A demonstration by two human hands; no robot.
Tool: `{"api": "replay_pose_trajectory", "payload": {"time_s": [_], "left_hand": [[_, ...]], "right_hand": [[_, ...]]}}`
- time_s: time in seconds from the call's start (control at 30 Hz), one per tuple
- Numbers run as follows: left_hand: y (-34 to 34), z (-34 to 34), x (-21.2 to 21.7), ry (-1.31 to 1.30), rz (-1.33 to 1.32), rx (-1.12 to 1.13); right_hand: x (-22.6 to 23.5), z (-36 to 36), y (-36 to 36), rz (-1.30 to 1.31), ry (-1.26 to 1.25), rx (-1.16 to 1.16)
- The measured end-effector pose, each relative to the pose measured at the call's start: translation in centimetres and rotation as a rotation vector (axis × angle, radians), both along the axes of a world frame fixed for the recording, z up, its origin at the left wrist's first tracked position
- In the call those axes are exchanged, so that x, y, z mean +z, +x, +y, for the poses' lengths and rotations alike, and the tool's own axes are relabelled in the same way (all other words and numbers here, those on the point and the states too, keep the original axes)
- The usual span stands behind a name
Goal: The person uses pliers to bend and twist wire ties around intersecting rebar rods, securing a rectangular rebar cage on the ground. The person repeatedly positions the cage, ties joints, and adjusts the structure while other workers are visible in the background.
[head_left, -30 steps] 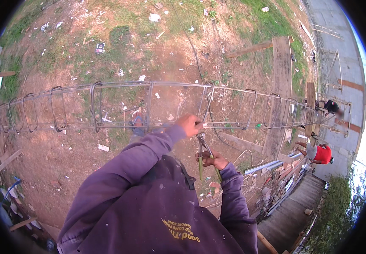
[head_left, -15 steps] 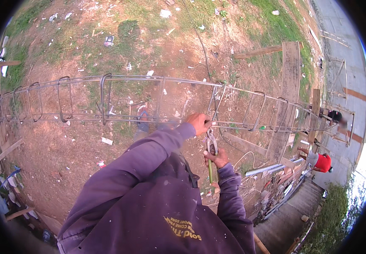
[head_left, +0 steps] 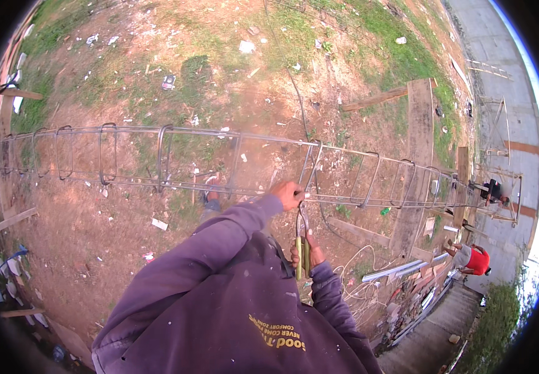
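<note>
A long rebar cage (head_left: 232, 190) of thin bars and bent stirrups runs across in front of me. My left hand (head_left: 287, 194) is closed at its near lower bar, beside a pair of stirrups (head_left: 313, 163); what its fingers pinch is too small to make out. My right hand (head_left: 313, 252) grips end-cutting pincers (head_left: 299, 248) by their green handles, below the left hand. The metal jaws point up at the bar, right by the left fingertips. Whether they bite on a tie wire does not show.
Wooden supports (head_left: 420, 118) stand under the cage at the right, with more boards (head_left: 9, 221) at the left. Litter dots the dirt and grass. A person in a red shirt (head_left: 476, 260) and another in dark clothes (head_left: 493, 190) are farther right. Pale cord (head_left: 347, 274) lies near my right arm.
My right hand has turned the pincers more upright and moved a little lower and left; both handles now show. The left hand stays at the same joint. The whole view has shifted slightly.
</note>
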State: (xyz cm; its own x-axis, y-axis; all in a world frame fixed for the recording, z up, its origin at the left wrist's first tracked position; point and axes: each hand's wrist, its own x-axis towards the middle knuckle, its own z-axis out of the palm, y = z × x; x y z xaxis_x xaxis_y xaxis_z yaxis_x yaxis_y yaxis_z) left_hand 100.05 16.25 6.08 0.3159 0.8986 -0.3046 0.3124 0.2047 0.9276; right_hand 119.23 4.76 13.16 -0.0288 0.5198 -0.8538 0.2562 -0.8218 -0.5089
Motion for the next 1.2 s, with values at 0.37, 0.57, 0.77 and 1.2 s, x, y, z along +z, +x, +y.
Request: {"api": "replay_pose_trajectory", "payload": {"time_s": [0.37,0.57,0.77,1.2], "left_hand": [[-0.3,-0.1,0.7,0.014,0.011,0.030],[-0.2,0.2,0.4,0.016,0.046,0.018],[0.2,0.1,-0.4,0.046,0.063,0.025],[1.1,-0.9,-1.5,0.127,0.079,0.132]], "right_hand": [[3.5,1.0,2.5,-1.091,0.652,0.993],[2.3,7.2,7.3,-0.832,0.956,1.219],[1.3,2.1,4.9,-0.884,0.633,0.915],[3.4,5.0,4.5,-0.768,0.501,0.992]]}}
